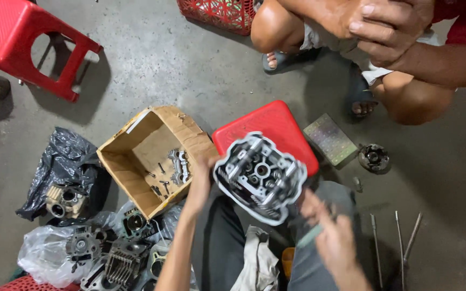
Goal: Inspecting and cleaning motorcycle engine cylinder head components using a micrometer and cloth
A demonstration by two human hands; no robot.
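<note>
Silvery metal cylinder head (260,177) sits gripped at its left edge by the left hand (200,180), while the right hand (327,231), fingers loosely curled, pinches a thin tool (311,235).

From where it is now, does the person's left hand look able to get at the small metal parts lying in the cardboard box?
Probably yes. The left hand grips the edge of the cylinder head right beside the open-topped cardboard box; nothing covers the small metal parts, but it would have to release the head first.

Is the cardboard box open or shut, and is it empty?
Open and not empty: the cardboard box has its flaps spread, and small metal parts lie on its bottom.
</note>
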